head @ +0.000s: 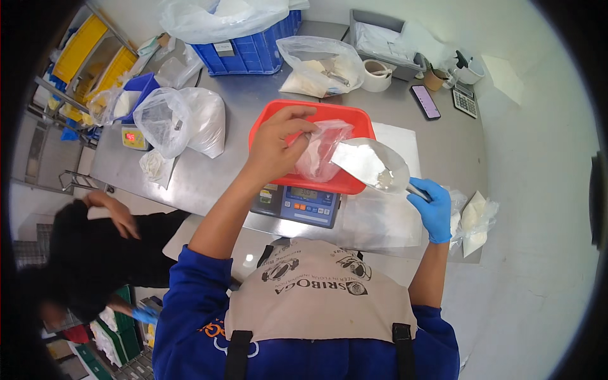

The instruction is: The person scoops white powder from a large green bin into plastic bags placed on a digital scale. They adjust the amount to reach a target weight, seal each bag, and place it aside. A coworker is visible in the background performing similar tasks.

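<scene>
My bare left hand [275,145] reaches over a red plastic basin [266,110]. Its thumb and fingertips pinch the rim of a clear plastic bag [323,159] that stands in the basin with some white powder inside. In a blue glove, my right hand [431,206] grips the handle of a metal scoop [392,161]. White powder [363,164] lies in the scoop, whose mouth is at the bag's right side. Under the basin sits a blue digital scale [311,209] with a lit display.
Open bags of powder stand at the left [206,121] and back [318,71]. Behind them is a blue crate [242,50]. A phone [425,102] and calculator [464,100] lie back right; small filled bags [475,223] lie at right. A co-worker [109,251] is at my left.
</scene>
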Available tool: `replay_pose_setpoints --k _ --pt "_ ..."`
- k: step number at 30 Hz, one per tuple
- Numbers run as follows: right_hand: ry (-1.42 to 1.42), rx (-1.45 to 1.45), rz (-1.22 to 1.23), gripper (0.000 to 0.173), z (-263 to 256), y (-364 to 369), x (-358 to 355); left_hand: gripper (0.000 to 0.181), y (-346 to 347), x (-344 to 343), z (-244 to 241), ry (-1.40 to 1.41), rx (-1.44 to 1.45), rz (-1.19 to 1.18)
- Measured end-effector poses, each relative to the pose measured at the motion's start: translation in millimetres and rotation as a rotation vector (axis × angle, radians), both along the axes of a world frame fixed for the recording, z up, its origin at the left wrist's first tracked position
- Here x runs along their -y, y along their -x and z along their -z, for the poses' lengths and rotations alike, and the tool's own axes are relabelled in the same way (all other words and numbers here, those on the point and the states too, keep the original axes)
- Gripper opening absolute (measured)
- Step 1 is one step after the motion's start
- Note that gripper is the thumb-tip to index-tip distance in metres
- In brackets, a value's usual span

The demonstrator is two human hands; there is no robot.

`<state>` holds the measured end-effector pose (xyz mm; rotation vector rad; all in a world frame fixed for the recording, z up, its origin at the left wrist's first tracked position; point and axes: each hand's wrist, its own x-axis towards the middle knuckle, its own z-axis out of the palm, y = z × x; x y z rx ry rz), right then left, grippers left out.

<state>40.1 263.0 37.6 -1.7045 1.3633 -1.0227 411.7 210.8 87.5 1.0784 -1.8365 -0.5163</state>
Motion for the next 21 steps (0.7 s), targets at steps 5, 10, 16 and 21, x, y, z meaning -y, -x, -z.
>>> replay_pose_setpoints --k 5,10,16,21 --pt "-0.088 0.302 0.182 0.036 10.3 16.7 -30.0 0.021 -14.3 -4.3 -4.9 -0.058 -0.052 -0.051" --pt "-0.022 0.068 0.093 0.036 -9.0 10.4 -21.1 0.024 -4.8 -3.6 2.7 -0.085 -0.007 0.004" --pt "0.043 -0.111 -0.052 0.031 -7.6 -23.2 11.1 0.063 19.3 0.1 28.7 -0.013 0.351 -0.072" --pt "0.183 -0.286 -0.117 0.027 11.0 -56.4 39.2 0.086 -8.6 21.8 64.8 -0.403 0.517 -0.24"
